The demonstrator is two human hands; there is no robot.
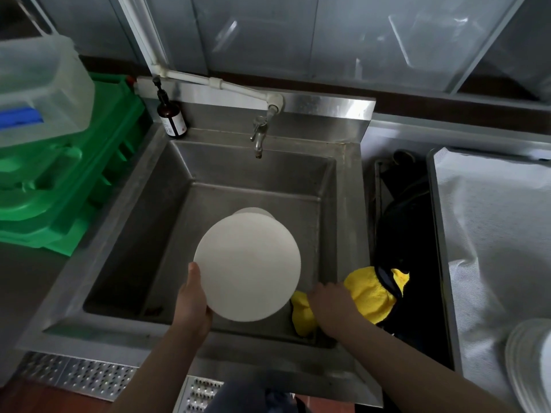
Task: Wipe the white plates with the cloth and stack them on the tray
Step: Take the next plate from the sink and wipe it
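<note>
Over the steel sink [125, 222] my left hand [192, 305] grips a white plate [247, 266] by its lower left edge, thumb on the rim. Behind it the edge of another white plate [253, 210] shows, lying in the basin. My right hand [332, 304] holds the yellow cloth [371, 293] at the plate's lower right edge; its fingers are bent into the cloth. A stack of white plates [527, 362] stands on the tray [438, 234] at the far right, which is lined with white cloth.
A tap [258, 135] hangs over the basin's back wall, with a brown pump bottle [171, 117] at the back left corner. Green crates [68, 180] and a clear plastic box [38, 84] stand at the left. A dark gap [402, 222] lies between sink and tray.
</note>
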